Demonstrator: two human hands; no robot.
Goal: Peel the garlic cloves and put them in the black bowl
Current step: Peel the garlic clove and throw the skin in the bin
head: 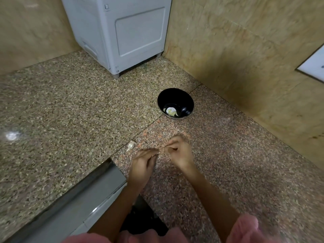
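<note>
Fingers [172, 144] near loose garlic clove [131, 145]; black bowl [175, 97], grey appliance [122, 32] beyond.

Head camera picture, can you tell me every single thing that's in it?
black bowl: one, black, on the counter near the right wall.
peeled garlic: a few pieces, pale, inside the bowl.
loose garlic: one, whitish, on the counter left of the hands.
appliance: one, light grey, back corner.
counter: one, speckled brown, under everything.
walls: two, beige, behind and right.
held garlic: one, pale, blurred, pinched between both hands.
left hand: one, front centre, pinching.
right hand: one, beside it, pinching.
sleeves: two, pink, bottom edge.
</note>
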